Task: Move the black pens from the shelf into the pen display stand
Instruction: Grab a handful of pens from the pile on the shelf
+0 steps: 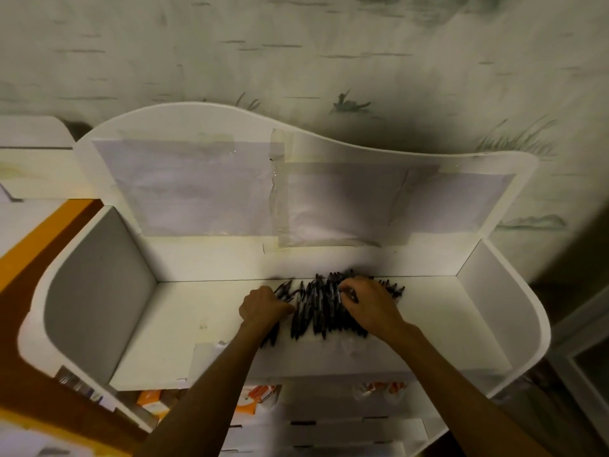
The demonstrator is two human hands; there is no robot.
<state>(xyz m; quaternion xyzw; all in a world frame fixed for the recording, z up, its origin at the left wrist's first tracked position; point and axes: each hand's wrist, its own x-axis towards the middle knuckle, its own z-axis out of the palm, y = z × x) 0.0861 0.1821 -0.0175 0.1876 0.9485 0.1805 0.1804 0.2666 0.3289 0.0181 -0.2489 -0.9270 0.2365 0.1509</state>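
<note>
Nearest the camera, below the front edge of the white shelf (184, 311), lower tiers hold orange-and-white packages (260, 395); what they are is too blurred to tell. Both forearms reach up over that front edge onto the shelf floor.

The left hand (262, 308) is curled into a loose fist at the left edge of the pile of black pens (321, 308), its fingers closed around several pens whose ends stick out past the knuckles and below the wrist. The right hand (370, 303) lies on top of the pile's right half, fingers bent down into the pens and pinching at some of them; how many it holds cannot be told.

The pile sits in the middle of the shelf floor, running back to the shelf's rear wall, with pens fanned out past both hands.

On the rear wall behind the pile, sheets of paper (194, 189) are taped flat. Beyond the shelf's curved top rises a wallpapered wall (296, 54) with faint reed and bird prints.
</note>
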